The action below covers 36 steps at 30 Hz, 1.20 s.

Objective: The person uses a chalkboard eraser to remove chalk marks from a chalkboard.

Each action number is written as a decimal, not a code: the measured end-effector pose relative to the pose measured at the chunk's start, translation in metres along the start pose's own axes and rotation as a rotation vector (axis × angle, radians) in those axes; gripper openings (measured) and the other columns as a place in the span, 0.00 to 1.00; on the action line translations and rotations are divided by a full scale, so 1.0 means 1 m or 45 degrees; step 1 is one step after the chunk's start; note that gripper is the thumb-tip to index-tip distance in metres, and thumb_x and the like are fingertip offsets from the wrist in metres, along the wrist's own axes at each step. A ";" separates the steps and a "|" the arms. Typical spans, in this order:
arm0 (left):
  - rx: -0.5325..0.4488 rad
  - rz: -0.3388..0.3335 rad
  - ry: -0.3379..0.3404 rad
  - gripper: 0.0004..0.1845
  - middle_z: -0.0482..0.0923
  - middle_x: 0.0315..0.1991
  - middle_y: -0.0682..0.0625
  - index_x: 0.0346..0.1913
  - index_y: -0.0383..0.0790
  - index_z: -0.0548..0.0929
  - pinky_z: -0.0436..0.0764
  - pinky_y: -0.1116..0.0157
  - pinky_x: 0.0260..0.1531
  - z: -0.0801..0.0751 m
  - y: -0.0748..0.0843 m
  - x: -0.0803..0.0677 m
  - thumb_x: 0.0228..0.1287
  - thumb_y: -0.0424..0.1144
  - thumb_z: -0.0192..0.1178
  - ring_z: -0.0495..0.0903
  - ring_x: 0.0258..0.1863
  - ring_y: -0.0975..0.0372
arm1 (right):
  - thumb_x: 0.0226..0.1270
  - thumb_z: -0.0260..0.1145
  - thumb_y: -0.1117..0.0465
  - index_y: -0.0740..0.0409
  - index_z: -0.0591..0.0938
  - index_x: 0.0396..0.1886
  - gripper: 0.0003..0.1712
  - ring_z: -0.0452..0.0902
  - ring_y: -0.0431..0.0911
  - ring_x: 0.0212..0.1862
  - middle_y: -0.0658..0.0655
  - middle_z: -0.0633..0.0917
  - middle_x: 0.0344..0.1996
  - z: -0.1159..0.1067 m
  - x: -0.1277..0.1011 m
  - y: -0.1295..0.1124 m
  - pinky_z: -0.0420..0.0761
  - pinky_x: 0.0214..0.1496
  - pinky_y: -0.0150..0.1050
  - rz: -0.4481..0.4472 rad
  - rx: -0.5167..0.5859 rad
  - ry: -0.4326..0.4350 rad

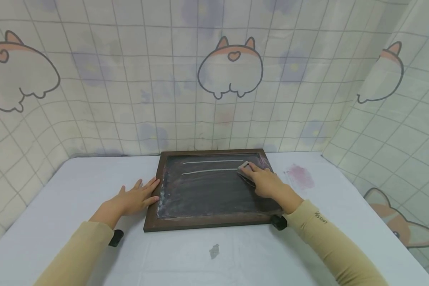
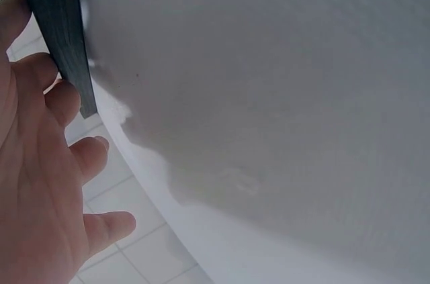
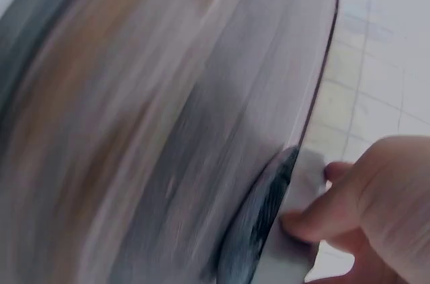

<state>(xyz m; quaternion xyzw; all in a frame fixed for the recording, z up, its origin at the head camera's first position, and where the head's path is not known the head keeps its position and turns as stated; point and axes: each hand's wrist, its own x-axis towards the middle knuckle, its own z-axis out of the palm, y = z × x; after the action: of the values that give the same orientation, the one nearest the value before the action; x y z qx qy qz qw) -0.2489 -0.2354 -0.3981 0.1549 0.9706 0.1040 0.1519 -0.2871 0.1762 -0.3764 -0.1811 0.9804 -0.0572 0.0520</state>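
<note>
A chalkboard (image 1: 207, 198) in a dark brown wooden frame (image 1: 214, 221) lies on the white table. Two white chalk lines (image 1: 211, 171) run across its upper part, and faint smears cover the surface. My right hand (image 1: 269, 183) pinches a grey chalkboard eraser (image 1: 242, 173) at the right end of the lower line. In the right wrist view the thumb presses the side of the eraser (image 3: 289, 250), its dark felt face toward the board. My left hand (image 1: 134, 199) rests against the frame's left side with fingers spread; the left wrist view shows its fingertips along the frame edge (image 2: 64, 35).
A pinkish powder stain (image 1: 300, 176) marks the table right of the board, and a small grey patch (image 1: 214, 251) lies in front of it. Behind the table hangs a checked cloth (image 1: 157, 111) with cartoon prints. Black wrist-camera parts (image 1: 279, 222) sit below both wrists.
</note>
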 end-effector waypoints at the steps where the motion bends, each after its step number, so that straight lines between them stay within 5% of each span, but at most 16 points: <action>1: -0.003 0.000 0.000 0.41 0.45 0.82 0.39 0.83 0.40 0.48 0.39 0.23 0.65 0.000 0.000 0.000 0.81 0.61 0.44 0.43 0.78 0.33 | 0.64 0.61 0.80 0.50 0.64 0.81 0.47 0.57 0.83 0.68 0.66 0.57 0.80 0.000 0.001 -0.001 0.66 0.61 0.78 0.011 0.013 -0.003; 9: -0.028 -0.013 -0.010 0.42 0.44 0.82 0.39 0.83 0.41 0.48 0.38 0.23 0.64 0.003 -0.005 -0.002 0.80 0.63 0.43 0.42 0.78 0.33 | 0.66 0.63 0.79 0.50 0.67 0.80 0.44 0.58 0.83 0.68 0.65 0.59 0.79 0.007 0.010 -0.046 0.65 0.62 0.78 -0.082 0.006 0.007; 18: -0.034 -0.023 -0.013 0.42 0.44 0.82 0.38 0.83 0.41 0.47 0.38 0.23 0.65 0.002 -0.003 -0.002 0.80 0.62 0.43 0.43 0.78 0.33 | 0.69 0.69 0.71 0.42 0.64 0.81 0.46 0.62 0.73 0.72 0.56 0.57 0.81 0.022 0.014 -0.141 0.71 0.66 0.67 -0.393 -0.161 -0.054; 22: -0.025 -0.048 -0.020 0.42 0.44 0.82 0.38 0.83 0.42 0.47 0.40 0.23 0.65 0.003 -0.002 -0.002 0.80 0.63 0.43 0.43 0.78 0.34 | 0.69 0.71 0.68 0.38 0.62 0.82 0.47 0.64 0.69 0.72 0.52 0.56 0.81 0.027 0.011 -0.163 0.73 0.67 0.62 -0.552 -0.273 -0.065; 27: -0.020 -0.045 -0.013 0.42 0.44 0.82 0.39 0.83 0.41 0.48 0.40 0.24 0.65 0.004 -0.002 -0.001 0.80 0.63 0.43 0.43 0.78 0.34 | 0.70 0.69 0.70 0.38 0.61 0.82 0.48 0.65 0.68 0.72 0.51 0.55 0.82 0.024 0.012 -0.156 0.74 0.66 0.61 -0.587 -0.276 -0.055; 33: -0.014 -0.010 -0.011 0.42 0.42 0.83 0.39 0.83 0.41 0.47 0.38 0.23 0.65 0.003 -0.003 0.002 0.81 0.63 0.42 0.42 0.78 0.34 | 0.68 0.64 0.78 0.42 0.63 0.81 0.48 0.62 0.76 0.70 0.57 0.58 0.81 0.015 0.019 -0.112 0.73 0.64 0.67 -0.478 -0.081 -0.040; 36: -0.016 -0.005 -0.010 0.42 0.41 0.83 0.40 0.84 0.42 0.47 0.38 0.23 0.64 0.003 -0.004 0.002 0.80 0.63 0.42 0.41 0.78 0.34 | 0.66 0.61 0.82 0.44 0.64 0.81 0.48 0.62 0.79 0.68 0.60 0.58 0.80 0.011 0.020 -0.079 0.83 0.50 0.59 -0.383 -0.011 -0.014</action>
<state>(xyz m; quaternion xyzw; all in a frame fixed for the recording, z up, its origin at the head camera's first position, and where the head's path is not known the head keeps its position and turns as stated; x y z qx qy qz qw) -0.2503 -0.2379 -0.4021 0.1524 0.9696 0.1093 0.1570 -0.2771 0.0944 -0.3784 -0.3266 0.9421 -0.0592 0.0477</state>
